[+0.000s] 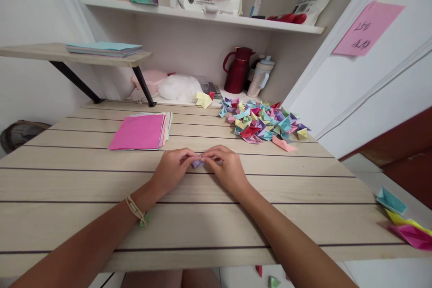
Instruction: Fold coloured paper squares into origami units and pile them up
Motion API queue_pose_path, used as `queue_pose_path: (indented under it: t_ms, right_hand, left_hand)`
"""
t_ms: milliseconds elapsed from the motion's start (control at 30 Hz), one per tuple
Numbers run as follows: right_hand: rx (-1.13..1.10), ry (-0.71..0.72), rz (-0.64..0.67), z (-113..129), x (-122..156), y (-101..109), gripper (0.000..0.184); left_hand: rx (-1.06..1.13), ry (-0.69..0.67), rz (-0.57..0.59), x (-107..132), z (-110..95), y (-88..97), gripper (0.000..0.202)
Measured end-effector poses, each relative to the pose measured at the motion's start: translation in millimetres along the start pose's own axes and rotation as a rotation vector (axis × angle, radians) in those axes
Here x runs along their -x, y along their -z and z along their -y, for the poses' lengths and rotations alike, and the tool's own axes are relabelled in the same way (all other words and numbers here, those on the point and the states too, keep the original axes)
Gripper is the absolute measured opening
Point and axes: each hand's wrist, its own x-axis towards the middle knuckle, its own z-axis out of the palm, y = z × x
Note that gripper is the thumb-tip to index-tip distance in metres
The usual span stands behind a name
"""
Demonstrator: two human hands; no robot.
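Between my two hands, just above the middle of the table, is a small folded piece of purple paper. My left hand pinches its left side between thumb and fingertips. From the other side my right hand pinches it the same way, and the fingertips of both hands nearly meet. The fingers cover most of the paper, so its full shape is hidden. A stack of square coloured paper, pink on top, lies beyond my left hand. Past my right hand is a heap of small folded paper boats in many colours.
A pale yellow folded paper sits at the table's back edge. Behind stand a dark red jug and a tumbler. A raised wooden shelf stands at the back left. Larger paper boats are at the right edge.
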Motion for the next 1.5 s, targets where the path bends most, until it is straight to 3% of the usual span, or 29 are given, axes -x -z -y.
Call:
queue_pose_path:
  t_ms: [233,433,700,967,1133,1267,1500]
  right_hand:
    - [-0.039,-0.087,0.056,1,-1,-6,0.007]
    - [-0.198,-0.144,0.042,4,-1,-10,0.008]
    - [-0.151,-0.140,-0.030,2,-1,-1,0.012]
    - [-0.157,-0.129,-0.030,3,-2,-1,0.012]
    - [-0.267,-0.147,0.086,1,-4,2,0.014]
    - [-0.275,-0.071,0.120,-1,-5,9,0.016]
    - [-0.100,0.081,0.181,4,-5,20,0.032]
  left_hand:
    - [0.486,0.196,-0.068,-3,2,-6.5,0.018]
    - [0.647,0.299,-0.144,-5,-2,-7.9,0.025]
    - [0.640,0.352,0.180,-5,7,-3.5,0.052]
    - [0.642,0.351,0.237,-4,13,-8.6,0.036]
    - [0.678,0.396,0.281,-6,12,-3.6,0.023]
    - [0.665,0.427,0.330,-6,9,0.5,0.021]
    - [0.653,0.419,0.406,-6,11,3.3,0.021]
